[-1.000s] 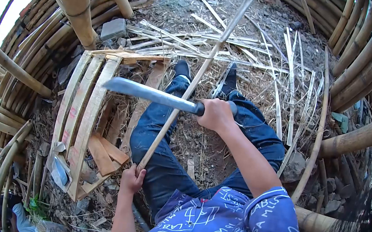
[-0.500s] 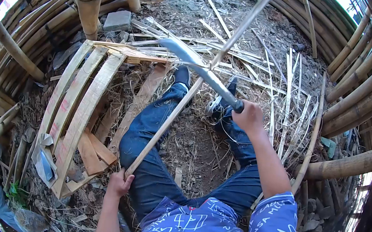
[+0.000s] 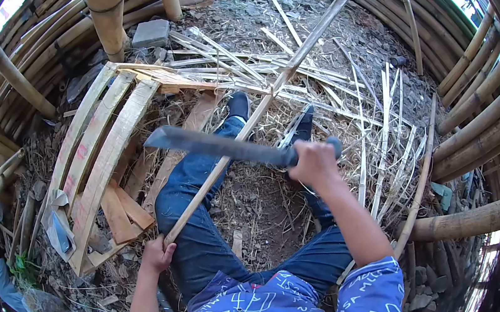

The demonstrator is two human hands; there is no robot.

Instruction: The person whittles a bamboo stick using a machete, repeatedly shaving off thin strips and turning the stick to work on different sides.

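A long bamboo strip [image 3: 222, 163] slants from lower left to the top right, passing over the left leg. Its lower end is held in my left hand [image 3: 157, 254], beside the left thigh. My right hand [image 3: 316, 164] is closed round the dark handle of a machete [image 3: 219, 146]. The blade points left and lies across the view over the strip; whether it touches the strip cannot be told. Some blur shows on the blade.
A wooden slatted crate [image 3: 112, 157] stands on the left. Split bamboo strips [image 3: 386, 130] lie scattered on the ground ahead and to the right. A grey block [image 3: 151, 34] rests near an upright bamboo pole [image 3: 109, 17]. Stacked bamboo poles [image 3: 484, 149] line both sides.
The machete has moved toward my body and turned from a slant to nearly level. My right hand has shifted a little left and nearer. The strip's far end has swung slightly left.
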